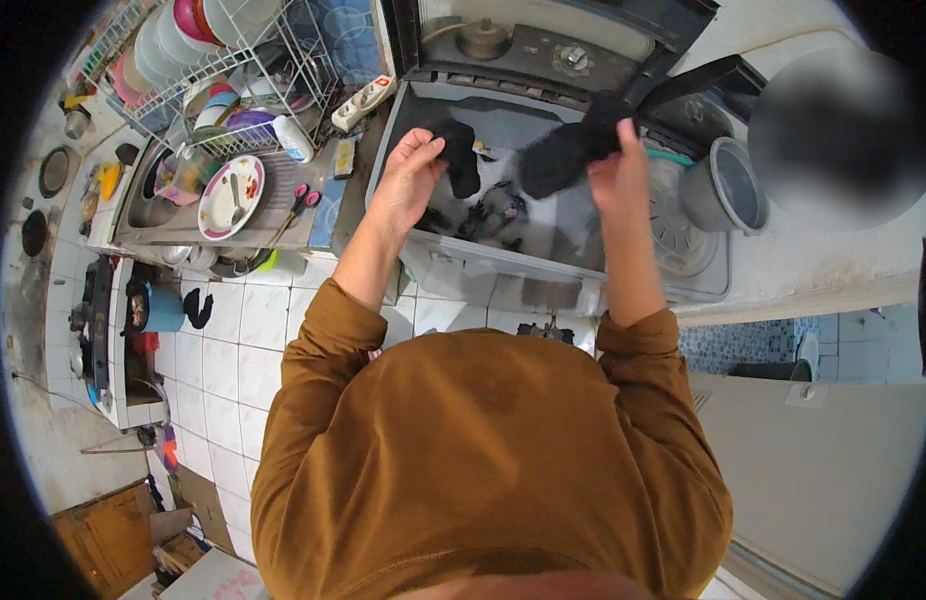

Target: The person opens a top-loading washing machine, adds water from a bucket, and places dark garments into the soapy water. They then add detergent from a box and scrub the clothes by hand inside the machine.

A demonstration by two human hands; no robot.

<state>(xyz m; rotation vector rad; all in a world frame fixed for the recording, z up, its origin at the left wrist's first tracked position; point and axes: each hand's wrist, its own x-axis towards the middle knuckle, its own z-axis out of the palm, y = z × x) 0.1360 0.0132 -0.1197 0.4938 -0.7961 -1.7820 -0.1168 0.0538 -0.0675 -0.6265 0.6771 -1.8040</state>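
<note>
My left hand [411, 178] pinches a small black sock [463, 165] between thumb and fingers, and it hangs over the open tub of a grey washing machine [503, 255]. To the right, my right hand [621, 172] is closed on a black cloth [558, 158], which is blurred by motion, so its exact kind does not show. Below both lies whitish, sudsy water [543, 215] in the tub, with dark wet laundry [495, 212] in it. The lid [543, 50] of the machine stands raised at the back.
Left of the machine, a sink counter holds a plate with a spoon [231, 198], red-handled scissors [301, 196] and a white dish rack [223, 90]. A power strip [364, 103] lies beside the tub. On the right, a grey bucket [725, 188] sits over the spin side.
</note>
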